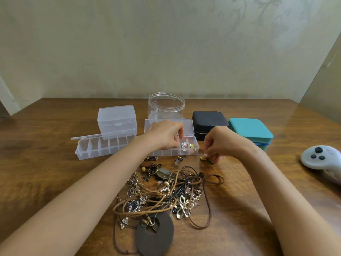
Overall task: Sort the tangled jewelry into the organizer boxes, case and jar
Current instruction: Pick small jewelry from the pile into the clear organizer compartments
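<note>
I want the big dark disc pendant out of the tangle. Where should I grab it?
Probably pinch the disc pendant by its bare right rim, coming from the right: it lies flat, and cords cross its far edge and left side.

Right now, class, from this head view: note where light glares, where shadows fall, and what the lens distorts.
Head view: glare sheens the table at right, near the teal case; shadow lies under the right forearm; the wide lens stretches both forearms; the gold piece in the right hand shows no detail.
</note>
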`<state>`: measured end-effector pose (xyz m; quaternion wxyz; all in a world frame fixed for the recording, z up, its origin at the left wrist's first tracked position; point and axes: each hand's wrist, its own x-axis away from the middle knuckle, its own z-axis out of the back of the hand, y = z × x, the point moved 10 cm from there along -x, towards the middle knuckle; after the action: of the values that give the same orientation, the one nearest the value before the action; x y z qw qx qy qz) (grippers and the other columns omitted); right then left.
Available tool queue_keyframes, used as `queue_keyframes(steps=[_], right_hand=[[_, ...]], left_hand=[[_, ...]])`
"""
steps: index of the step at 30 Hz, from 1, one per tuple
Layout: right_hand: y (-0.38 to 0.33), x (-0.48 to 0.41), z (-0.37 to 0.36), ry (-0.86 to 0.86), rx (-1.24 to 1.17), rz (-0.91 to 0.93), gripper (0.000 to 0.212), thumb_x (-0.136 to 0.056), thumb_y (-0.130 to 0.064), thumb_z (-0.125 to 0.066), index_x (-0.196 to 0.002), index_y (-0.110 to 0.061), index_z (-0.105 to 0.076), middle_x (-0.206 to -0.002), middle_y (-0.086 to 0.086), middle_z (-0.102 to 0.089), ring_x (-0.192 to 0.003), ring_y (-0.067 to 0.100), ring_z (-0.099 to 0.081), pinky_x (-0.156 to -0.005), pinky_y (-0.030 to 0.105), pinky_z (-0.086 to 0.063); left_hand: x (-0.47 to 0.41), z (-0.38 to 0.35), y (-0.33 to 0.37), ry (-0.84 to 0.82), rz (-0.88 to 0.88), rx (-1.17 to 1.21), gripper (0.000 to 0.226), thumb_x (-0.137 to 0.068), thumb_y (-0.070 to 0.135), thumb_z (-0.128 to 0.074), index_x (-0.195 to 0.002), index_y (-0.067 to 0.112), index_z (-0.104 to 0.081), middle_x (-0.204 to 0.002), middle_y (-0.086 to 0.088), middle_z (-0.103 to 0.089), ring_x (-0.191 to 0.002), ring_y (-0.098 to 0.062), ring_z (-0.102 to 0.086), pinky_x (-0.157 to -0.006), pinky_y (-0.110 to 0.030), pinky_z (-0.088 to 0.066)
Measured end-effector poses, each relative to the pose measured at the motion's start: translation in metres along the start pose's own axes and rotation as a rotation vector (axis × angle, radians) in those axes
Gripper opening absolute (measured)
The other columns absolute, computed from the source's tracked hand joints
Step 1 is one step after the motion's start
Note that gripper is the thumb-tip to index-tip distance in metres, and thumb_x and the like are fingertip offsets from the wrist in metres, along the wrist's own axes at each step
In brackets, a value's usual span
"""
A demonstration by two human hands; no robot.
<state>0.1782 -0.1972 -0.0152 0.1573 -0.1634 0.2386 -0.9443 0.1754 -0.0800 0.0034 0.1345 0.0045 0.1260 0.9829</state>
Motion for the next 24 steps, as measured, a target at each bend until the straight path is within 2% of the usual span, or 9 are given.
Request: queue_keyframes(steps=[4,7,9,12,16,20,22,24], right_hand=[[0.0,-0.001,0.0,0.002,0.004,0.003,0.006,-0.082,-0.005,-0.07,-0.085,-0.002,-0.067,-0.075,0.01,-0.069,-0.062,0.014,-0.068,-0.059,0.02,-0.057],[0.0,-0.001,0.0,0.006,0.008,0.005,0.007,-0.081,-0.006,-0.071,-0.086,-0.001,-0.067,-0.076,0.011,-0.069,-0.062,0.015,-0.068,-0.059,0.02,-0.057],[0.001,0.0,0.001,0.006,0.015,0.004,0.008,-0.081,-0.006,-0.071,-0.086,-0.001,-0.067,-0.076,0.012,-0.069,-0.062,0.015,-0.068,-0.058,0.02,-0.057],[0.0,0.0,0.001,0.01,0.025,0.006,0.008,-0.081,-0.005,-0.071,-0.087,0.0,-0.067,-0.075,0.012,-0.069,-0.06,0.014,-0.068,-0.057,0.02,-0.056],[-0.003,0.001,0.002,0.02,0.031,0.03,0.005,-0.082,-0.004,-0.069,-0.085,-0.001,-0.066,-0.073,0.01,-0.068,-0.056,0.011,-0.066,-0.054,0.018,-0.054],[-0.004,0.001,0.002,0.019,0.044,0.054,0.003,-0.083,-0.005,-0.069,-0.082,-0.003,-0.067,-0.072,0.009,-0.068,-0.056,0.011,-0.066,-0.052,0.016,-0.053],[-0.009,0.003,0.007,0.063,-0.017,0.102,0.003,-0.083,-0.005,-0.07,-0.083,-0.003,-0.068,-0.072,0.01,-0.069,-0.056,0.011,-0.067,-0.051,0.016,-0.052],[-0.02,0.008,0.02,0.182,-0.153,0.179,0.002,-0.083,-0.007,-0.07,-0.082,-0.005,-0.069,-0.068,0.006,-0.068,-0.053,0.005,-0.065,-0.05,0.014,-0.05]], left_hand=[[0.007,0.023,-0.005,0.113,0.01,0.163,0.025,-0.084,0.017,-0.068,-0.101,0.025,-0.051,-0.083,0.011,-0.067,-0.09,-0.006,-0.063,-0.08,-0.029,-0.043],[0.023,0.051,-0.004,0.246,-0.018,0.333,0.028,-0.081,0.015,-0.072,-0.097,0.024,-0.052,-0.078,0.013,-0.066,-0.073,0.01,-0.056,-0.072,-0.027,-0.041],[0.034,0.053,-0.001,0.239,-0.037,0.394,0.028,-0.08,0.014,-0.073,-0.098,0.021,-0.053,-0.08,0.01,-0.068,-0.059,0.016,-0.051,-0.062,-0.023,-0.035],[0.047,0.031,0.004,0.137,-0.042,0.429,0.028,-0.079,0.014,-0.074,-0.098,0.021,-0.054,-0.082,0.007,-0.07,-0.054,0.018,-0.049,-0.059,-0.021,-0.033],[0.051,0.004,-0.003,0.079,-0.018,0.37,0.028,-0.079,0.016,-0.073,-0.096,0.025,-0.054,-0.082,0.011,-0.068,-0.057,0.019,-0.048,-0.063,-0.023,-0.035],[0.055,0.015,-0.01,0.155,-0.014,0.301,0.029,-0.078,0.018,-0.075,-0.097,0.028,-0.056,-0.081,0.017,-0.065,-0.056,0.016,-0.048,-0.06,-0.02,-0.034],[0.059,0.016,-0.007,0.13,-0.024,0.183,0.029,-0.077,0.021,-0.075,-0.099,0.027,-0.056,-0.081,0.02,-0.063,-0.061,0.019,-0.046,-0.059,-0.016,-0.031],[0.061,0.008,-0.004,0.073,-0.028,0.059,0.032,-0.077,0.026,-0.075,-0.102,0.027,-0.056,-0.091,0.019,-0.062,-0.072,0.01,-0.046,-0.064,-0.019,-0.034]])
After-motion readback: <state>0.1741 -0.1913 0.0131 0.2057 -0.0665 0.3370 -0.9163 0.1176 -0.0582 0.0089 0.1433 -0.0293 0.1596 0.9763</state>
